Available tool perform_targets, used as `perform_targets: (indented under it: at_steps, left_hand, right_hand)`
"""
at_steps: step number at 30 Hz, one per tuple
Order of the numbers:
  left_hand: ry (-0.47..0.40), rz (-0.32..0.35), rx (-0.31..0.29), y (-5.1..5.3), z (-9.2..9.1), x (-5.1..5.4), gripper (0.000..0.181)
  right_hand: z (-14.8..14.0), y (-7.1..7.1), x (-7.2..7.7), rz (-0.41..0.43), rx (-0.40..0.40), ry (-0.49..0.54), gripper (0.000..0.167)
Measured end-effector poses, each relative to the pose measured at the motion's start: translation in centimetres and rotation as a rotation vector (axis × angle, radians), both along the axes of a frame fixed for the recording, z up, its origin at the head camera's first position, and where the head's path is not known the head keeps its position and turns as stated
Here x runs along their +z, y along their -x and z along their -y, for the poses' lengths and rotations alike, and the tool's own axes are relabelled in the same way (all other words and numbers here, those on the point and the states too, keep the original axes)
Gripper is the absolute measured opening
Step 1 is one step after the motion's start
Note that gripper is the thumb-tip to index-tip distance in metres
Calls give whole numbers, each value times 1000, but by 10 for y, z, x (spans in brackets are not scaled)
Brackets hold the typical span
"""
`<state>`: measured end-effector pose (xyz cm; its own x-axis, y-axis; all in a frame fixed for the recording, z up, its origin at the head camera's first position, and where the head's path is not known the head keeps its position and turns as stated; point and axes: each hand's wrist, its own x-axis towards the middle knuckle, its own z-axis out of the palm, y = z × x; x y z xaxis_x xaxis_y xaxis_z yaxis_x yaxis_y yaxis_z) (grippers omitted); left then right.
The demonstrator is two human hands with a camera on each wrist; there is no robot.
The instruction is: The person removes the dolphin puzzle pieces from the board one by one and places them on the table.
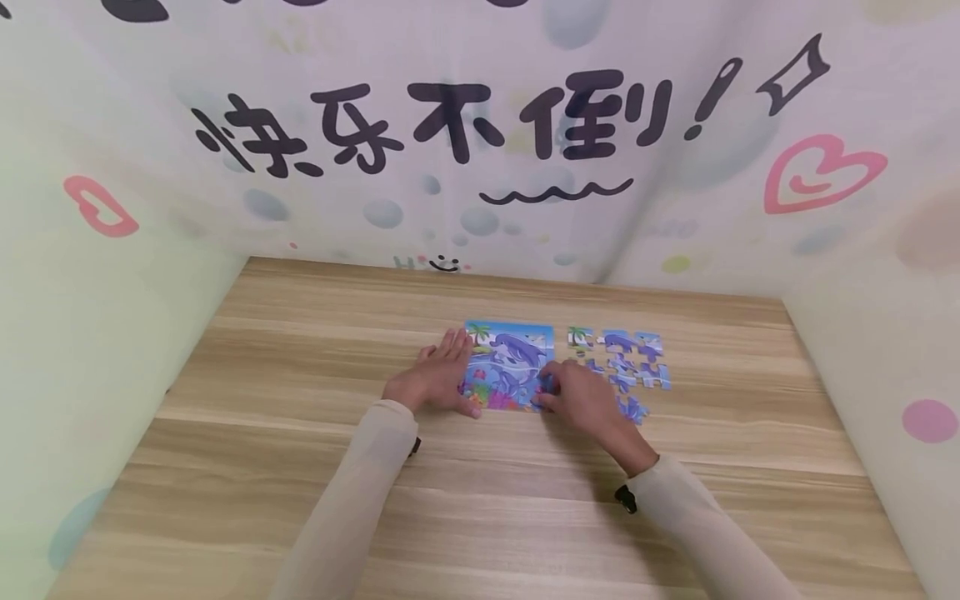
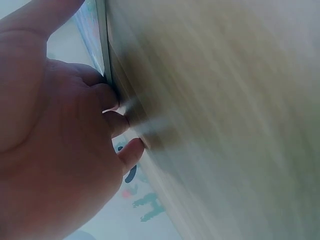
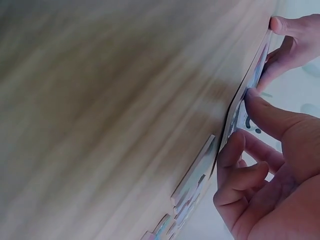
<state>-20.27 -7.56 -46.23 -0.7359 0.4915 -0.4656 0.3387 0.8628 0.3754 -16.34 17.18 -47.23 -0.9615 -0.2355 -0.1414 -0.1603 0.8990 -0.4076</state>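
A blue dolphin puzzle board [image 1: 510, 354] lies flat on the wooden table. My left hand [image 1: 442, 375] rests along its left side, fingers extended toward the back and thumb near the lower left corner. In the left wrist view the left fingertips [image 2: 134, 150] touch the tabletop. My right hand [image 1: 585, 398] is at the board's lower right, pinching a small blue puzzle piece [image 1: 548, 385] between thumb and curled index finger, mostly hidden by the hand. The right wrist view shows the right thumb [image 3: 267, 115] on the board's edge, other fingers bent.
Several loose puzzle pieces [image 1: 621, 363] lie in loose rows right of the board, some partly behind my right hand. The wooden table [image 1: 487, 500] meets a printed cloth wall [image 1: 480, 225] at the back, with side walls left and right.
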Motion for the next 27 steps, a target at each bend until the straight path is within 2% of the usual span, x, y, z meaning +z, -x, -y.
perform_targets:
  at_steps: [7, 10, 14, 18, 21, 27]
  left_hand:
    - [7, 2, 5, 0, -2, 0, 119]
    - [5, 1, 6, 0, -1, -1, 119]
    - [2, 3, 4, 0, -1, -1, 119]
    - [-1, 1, -6, 0, 0, -2, 119]
    - [1, -3, -11, 0, 0, -2, 119]
    - [6, -12, -13, -1, 0, -2, 119]
  right_hand:
    - [1, -1, 1, -9, -10, 35, 24]
    - [0, -1, 2, -6, -20, 99, 18]
    - [-5, 0, 4, -7, -45, 238, 11]
    - [-18, 2, 7, 23, -66, 370, 10]
    - [-33, 3, 9, 76, -95, 411, 14]
    - [-68, 2, 9, 114, -151, 459, 18]
